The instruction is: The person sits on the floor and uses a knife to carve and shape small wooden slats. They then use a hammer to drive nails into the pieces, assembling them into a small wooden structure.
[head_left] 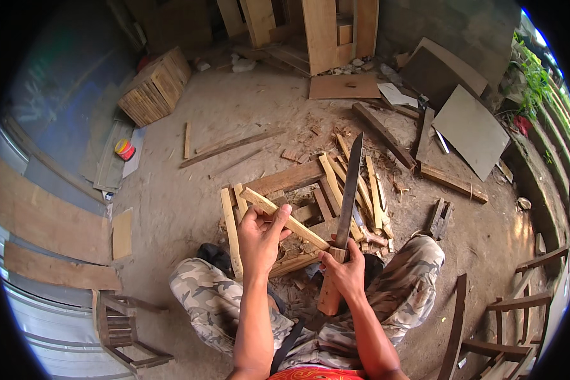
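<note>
My left hand (pixel 264 233) is closed around a pale wooden strip (pixel 304 232), thumb on top. The strip slants down to the right, and its lower end reaches my right hand (pixel 345 269). That hand is wrapped round the wooden handle (pixel 330 294) of a machete, whose long dark blade (pixel 350 190) points up and away from me. Whether the right fingers also touch the strip, I cannot tell. Beneath both hands lies a low wooden frame (pixel 297 178) with wood pieces and chips in it. Several pale strips (pixel 375 190) lean on its right side.
Dark timber beams (pixel 386 136) and a grey board (pixel 472 130) lie at the far right. A slatted wooden crate (pixel 155 87) stands far left, near a red and yellow tub (pixel 125 149). Wooden chair frames (pixel 506 348) are at the lower right, and a small wooden chair (pixel 120 329) is at the lower left.
</note>
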A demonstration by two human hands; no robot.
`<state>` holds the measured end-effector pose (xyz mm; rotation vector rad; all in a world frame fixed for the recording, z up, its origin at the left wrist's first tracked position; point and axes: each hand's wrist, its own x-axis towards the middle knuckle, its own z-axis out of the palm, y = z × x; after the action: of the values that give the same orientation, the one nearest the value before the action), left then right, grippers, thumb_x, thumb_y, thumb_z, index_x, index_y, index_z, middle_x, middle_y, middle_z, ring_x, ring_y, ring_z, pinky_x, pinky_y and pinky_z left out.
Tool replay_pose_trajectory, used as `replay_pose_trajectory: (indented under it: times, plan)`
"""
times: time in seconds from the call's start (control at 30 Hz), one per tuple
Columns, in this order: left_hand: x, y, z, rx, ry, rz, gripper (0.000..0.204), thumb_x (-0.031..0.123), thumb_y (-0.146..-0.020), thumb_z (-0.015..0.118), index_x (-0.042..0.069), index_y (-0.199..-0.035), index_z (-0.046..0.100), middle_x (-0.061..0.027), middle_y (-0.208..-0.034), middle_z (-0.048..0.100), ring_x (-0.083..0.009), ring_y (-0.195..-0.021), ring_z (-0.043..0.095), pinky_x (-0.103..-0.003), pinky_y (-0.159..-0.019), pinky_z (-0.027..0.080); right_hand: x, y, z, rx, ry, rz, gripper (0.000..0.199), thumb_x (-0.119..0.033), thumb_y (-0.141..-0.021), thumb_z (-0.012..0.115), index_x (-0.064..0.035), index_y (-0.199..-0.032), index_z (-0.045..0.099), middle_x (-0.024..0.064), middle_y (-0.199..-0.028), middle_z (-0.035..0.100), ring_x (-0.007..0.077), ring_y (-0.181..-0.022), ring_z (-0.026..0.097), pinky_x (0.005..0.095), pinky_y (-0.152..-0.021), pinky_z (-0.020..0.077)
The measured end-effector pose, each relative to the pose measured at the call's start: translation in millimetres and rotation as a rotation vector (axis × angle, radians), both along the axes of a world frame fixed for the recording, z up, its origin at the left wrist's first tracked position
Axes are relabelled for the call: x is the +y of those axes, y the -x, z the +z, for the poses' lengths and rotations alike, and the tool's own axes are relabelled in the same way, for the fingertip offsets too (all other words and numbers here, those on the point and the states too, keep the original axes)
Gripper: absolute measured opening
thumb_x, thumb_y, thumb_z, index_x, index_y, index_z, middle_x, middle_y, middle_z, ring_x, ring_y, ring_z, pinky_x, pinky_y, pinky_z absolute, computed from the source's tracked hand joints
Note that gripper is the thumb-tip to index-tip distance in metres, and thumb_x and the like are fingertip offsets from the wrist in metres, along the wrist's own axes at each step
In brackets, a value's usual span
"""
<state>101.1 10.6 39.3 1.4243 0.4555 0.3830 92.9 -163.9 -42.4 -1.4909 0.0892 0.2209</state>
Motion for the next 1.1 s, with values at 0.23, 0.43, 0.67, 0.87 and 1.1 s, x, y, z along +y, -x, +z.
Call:
replay_pose_trajectory:
  times: [0.23,0.43,0.67,0.87,1.1]
  plan:
    - [31.1,29.5,17.7,-0.227,-0.142,0.039,0.028,0.024,-0.106,0.061,-0.001,-0.119,0.063,-0.0118,-0.117,0.069,-0.016,-0.107,0.067,-0.033,-0.09,0.06,10.4,-21.5,-12.0,0.03,0.027,0.091,0.042,-0.007,-0.088,0.079,0.0014,-0.125,0.06,0.0062,-0.087,0.069,0.0134,-0.065,0.067,0.0289,-0.059,0.0544]
    - [24.4,45.3,29.7,-0.266,-0.315,-0.01,0.019,0.004,-0.098,0.07,-0.003,-0.114,0.064,-0.0108,-0.107,0.074,-0.01,-0.097,0.068,-0.023,-0.084,0.055,7.2,-20.0,2.2,-0.188,0.293,0.087,0.037,-0.02,-0.095,0.075,-0.0006,-0.124,0.063,0.0043,-0.081,0.069,0.0103,-0.064,0.065,0.0279,-0.059,0.0526]
    - [18.3,60.8,25.6,-0.262,-0.574,-0.022,0.016,0.003,-0.093,0.075,-0.005,-0.106,0.07,-0.0128,-0.099,0.078,-0.0116,-0.085,0.073,-0.022,-0.074,0.056,-15.9,37.0,67.0,-0.087,0.248,0.272,0.03,-0.027,-0.104,0.064,0.0,-0.116,0.065,0.0,-0.069,0.059,0.0088,-0.061,0.06,0.0275,-0.056,0.0488]
    - [24.8,70.8,19.1,-0.357,-0.839,-0.125,0.018,0.005,-0.088,0.079,-0.003,-0.102,0.071,-0.0143,-0.096,0.077,-0.0217,-0.085,0.075,-0.03,-0.076,0.059,-19.1,47.1,91.1,-0.12,0.357,0.426,0.033,-0.027,-0.102,0.063,0.0046,-0.112,0.063,0.0252,-0.087,0.066,0.0421,-0.077,0.066,0.0458,-0.072,0.051]
    - [31.6,74.9,9.3,-0.457,-0.949,-0.191,0.02,0.007,-0.085,0.082,-0.001,-0.1,0.072,-0.0139,-0.092,0.077,-0.0262,-0.085,0.077,-0.033,-0.075,0.061,-16.3,49.5,94.2,-0.305,0.359,0.326,0.023,-0.015,-0.098,0.067,0.0039,-0.11,0.062,0.0227,-0.083,0.061,0.0428,-0.069,0.064,0.0476,-0.062,0.0509]
